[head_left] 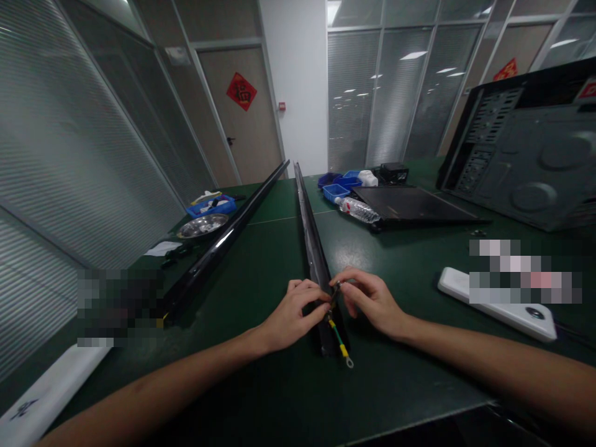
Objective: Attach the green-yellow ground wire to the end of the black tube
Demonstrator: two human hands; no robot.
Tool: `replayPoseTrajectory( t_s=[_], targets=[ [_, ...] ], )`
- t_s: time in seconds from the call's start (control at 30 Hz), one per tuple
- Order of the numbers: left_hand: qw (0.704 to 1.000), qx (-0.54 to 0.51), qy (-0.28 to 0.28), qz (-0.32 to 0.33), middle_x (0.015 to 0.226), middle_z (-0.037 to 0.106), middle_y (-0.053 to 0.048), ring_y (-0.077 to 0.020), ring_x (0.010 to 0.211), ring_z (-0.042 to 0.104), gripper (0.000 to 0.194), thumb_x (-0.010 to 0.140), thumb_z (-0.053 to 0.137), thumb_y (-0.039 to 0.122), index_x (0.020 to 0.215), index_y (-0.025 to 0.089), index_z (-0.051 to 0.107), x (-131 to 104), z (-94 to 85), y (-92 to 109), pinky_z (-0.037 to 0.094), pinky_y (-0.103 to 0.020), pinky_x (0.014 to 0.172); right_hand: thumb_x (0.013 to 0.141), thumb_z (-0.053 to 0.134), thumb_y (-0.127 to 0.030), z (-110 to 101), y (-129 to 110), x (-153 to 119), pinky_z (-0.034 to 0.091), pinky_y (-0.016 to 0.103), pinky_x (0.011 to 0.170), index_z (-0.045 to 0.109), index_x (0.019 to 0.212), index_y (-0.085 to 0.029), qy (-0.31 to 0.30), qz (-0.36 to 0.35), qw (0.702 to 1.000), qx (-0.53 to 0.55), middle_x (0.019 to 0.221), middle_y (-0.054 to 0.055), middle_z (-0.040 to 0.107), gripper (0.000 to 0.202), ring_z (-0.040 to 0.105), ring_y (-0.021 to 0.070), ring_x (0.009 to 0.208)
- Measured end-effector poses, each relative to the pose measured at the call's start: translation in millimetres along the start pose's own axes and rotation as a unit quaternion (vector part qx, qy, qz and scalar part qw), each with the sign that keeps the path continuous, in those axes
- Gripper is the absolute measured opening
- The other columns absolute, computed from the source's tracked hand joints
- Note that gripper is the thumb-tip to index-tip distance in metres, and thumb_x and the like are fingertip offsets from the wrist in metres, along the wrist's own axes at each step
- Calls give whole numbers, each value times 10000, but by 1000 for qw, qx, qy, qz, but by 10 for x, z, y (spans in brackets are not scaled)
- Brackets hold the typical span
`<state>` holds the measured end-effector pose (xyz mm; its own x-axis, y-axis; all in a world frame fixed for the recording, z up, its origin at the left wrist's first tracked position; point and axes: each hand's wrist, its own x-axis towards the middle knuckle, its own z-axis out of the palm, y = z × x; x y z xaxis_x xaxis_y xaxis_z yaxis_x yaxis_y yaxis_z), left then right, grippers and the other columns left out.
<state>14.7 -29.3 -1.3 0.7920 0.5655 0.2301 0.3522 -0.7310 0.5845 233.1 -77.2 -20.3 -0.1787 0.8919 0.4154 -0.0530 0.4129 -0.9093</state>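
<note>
A long black rail runs away from me along the middle of the table. At its near end, my left hand curls over the left side, thumb and fingers closed on the rail. My right hand is on the other side, with thumb and forefinger pinching a small metal fastener whose exact kind is too small to tell. A short yellow-green ground wire comes out below my left fingertips and ends in a ring terminal near the rail's end. The wire's upper end is hidden by my fingers.
A second black rail lies to the left, beside a metal bowl and a blue tray. Right of centre are blue bins, a plastic bottle and a black panel. A computer case and a white device stand farther right.
</note>
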Motion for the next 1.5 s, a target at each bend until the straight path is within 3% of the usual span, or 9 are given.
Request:
replayPoseTrajectory(
  t_s=[0.3,0.7,1.5],
  targets=[
    [1000,7,-1,1,1070,709,-22,-224,1086,596,106,1011,575,267,1052,227,664,7,-2,-6,334,-386,1006,1024,569,-422,-12,7,3,432,198,453,702,1058,-187,-8,-9,1000,-18,875,13,592,272,552,66,504],
    [1000,11,-6,3,1099,701,-16,-211,1091,594,121,1016,571,235,1076,235,676,5,-12,16,344,-377,996,988,637,-399,-16,34,-21,430,189,442,706,1064,-199,-13,-12,1000,-20,873,13,597,225,549,67,506],
    [1000,-3,4,12,1061,700,4,-202,1078,603,66,997,608,218,1043,228,655,5,-16,12,322,-366,986,1043,543,-390,-35,0,-2,417,202,468,705,1066,-190,-14,-24,999,-43,898,14,581,259,547,59,508]
  ],
)
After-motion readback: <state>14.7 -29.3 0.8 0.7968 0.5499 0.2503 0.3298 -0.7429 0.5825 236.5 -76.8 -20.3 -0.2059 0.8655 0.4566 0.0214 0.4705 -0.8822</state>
